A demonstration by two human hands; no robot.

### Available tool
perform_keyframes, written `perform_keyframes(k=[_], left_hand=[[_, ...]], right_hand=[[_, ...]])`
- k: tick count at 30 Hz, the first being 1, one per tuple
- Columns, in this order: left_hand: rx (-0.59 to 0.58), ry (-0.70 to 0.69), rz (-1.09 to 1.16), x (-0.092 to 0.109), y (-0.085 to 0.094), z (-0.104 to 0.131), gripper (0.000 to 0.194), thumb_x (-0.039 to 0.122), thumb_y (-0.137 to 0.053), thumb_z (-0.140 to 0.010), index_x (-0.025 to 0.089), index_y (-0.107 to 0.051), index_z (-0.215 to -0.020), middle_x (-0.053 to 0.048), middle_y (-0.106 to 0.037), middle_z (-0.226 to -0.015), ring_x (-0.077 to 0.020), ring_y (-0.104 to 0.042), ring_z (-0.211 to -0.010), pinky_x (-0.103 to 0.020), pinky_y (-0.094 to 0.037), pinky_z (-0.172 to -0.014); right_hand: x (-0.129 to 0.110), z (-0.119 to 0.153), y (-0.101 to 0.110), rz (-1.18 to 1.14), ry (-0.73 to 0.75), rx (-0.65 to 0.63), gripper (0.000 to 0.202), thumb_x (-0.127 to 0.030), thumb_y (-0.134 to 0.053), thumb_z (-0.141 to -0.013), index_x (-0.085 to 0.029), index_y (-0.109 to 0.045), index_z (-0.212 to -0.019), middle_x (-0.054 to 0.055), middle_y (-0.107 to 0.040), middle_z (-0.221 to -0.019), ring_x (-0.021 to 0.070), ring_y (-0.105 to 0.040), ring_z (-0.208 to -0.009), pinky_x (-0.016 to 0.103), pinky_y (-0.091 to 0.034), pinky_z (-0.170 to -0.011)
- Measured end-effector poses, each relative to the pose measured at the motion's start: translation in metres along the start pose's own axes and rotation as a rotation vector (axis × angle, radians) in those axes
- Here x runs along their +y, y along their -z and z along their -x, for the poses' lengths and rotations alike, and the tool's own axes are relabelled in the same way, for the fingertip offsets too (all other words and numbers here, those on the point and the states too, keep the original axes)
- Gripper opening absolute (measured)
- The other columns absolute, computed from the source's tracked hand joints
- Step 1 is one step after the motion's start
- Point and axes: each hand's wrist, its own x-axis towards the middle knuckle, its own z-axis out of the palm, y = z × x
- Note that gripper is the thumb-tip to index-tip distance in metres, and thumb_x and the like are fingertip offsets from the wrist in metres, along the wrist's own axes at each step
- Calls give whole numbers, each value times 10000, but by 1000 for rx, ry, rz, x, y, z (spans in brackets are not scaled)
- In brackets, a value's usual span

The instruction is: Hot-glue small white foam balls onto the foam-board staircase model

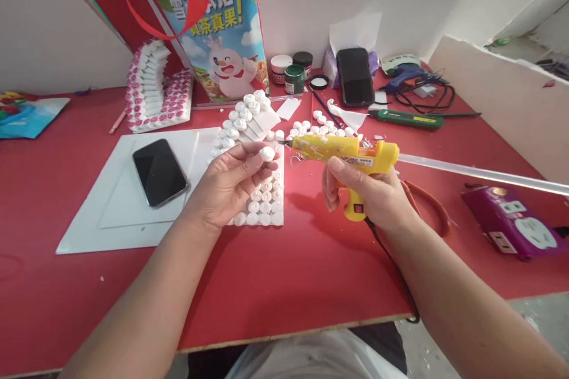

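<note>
Small white rosette, round and tightly rolled (267, 154), is held up above the red counter (320, 284), pinched at the fingertips of the bare left hand (235, 177); that grip is clamped on it, thumb against the near side. The bare right hand (373, 192) has its grip closed around the handle of a yellow plastic glue gun (329, 146), whose narrow metal nozzle points left at the rosette (just beside it, though I cannot tell whether the two touch). A long, clear glue stick (480, 173) runs out of the gun's back end toward the right.

Below the left hand lies a flat white panel set with rows of white rosettes (265, 208), partly hidden by the fingers. Behind it rises a white stepped piece edged with similar rosettes (262, 121), and loose white rosettes (322, 129) are scattered beyond the gun's nozzle and body. To the left, a black-screened smartphone (160, 173) rests on flat white boards (93, 219). Farther back stands a white stepped model with pink-tipped rolls (182, 98), next to a colourful printed bag with red handles (231, 35). At the right sits a purple power adaptor with white sockets (515, 222).
</note>
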Motion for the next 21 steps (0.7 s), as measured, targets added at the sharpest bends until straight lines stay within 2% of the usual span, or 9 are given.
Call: perform_keyframes(k=[4, 13, 21], left_hand=[[-8, 4, 41, 0, -1, -1, 238, 112, -924, -737, 141, -810, -943, -16, -800, -893, -96, -772, -797, -153, -614, -810], [5, 10, 64, 0, -3, -1, 187, 38, -843, -782, 129, -814, -942, -12, -795, -893, -91, -775, -785, -146, -618, -788], [-13, 20, 73, -2, -3, -2, 173, 33, -818, -795, 144, -819, -927, -10, -793, -882, -91, -769, -781, -156, -622, -806]], right_hand=[[2, 0, 0, 21, -38, 1, 444, -525, -783, -883, -199, -644, -616, -17, -582, -503, 132, -587, -438, 275, -476, -461], [5, 2, 0, -21, -80, -38, 428, -466, -787, -883, -198, -608, -601, -34, -559, -500, 128, -593, -427, 258, -474, -445], [8, 2, -3, -56, -110, -23, 362, -529, -821, -851, -189, -722, -780, -63, -498, -485, 128, -561, -406, 262, -496, -428]])
